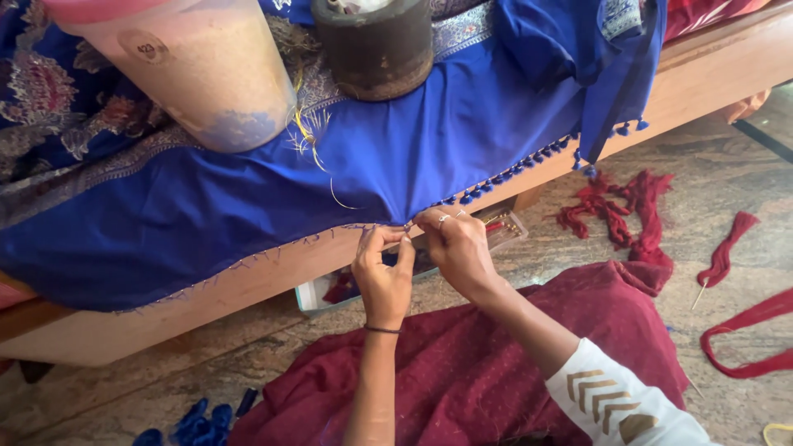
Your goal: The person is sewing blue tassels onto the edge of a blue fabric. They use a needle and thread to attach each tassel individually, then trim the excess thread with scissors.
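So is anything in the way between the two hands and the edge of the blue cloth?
Nothing visible: the left hand and right hand already pinch the hem of the bright blue cloth over the wooden ledge.

L hand (384, 277) & R hand (457, 245) pinching, close together.

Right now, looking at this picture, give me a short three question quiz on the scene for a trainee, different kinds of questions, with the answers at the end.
1. True or false: both hands work at the hanging edge of the blue cloth.
2. Multiple choice: what lies across the person's lap? A) maroon cloth B) green towel C) white paper
3. Fill in: the finished part of the blue hem carries a row of small blue ____.

Key
1. True. The left hand and right hand pinch the hem together, where it drops over the wooden ledge.
2. A, the maroon cloth.
3. Tassels, running right of the hands; left of them the hem is bare.
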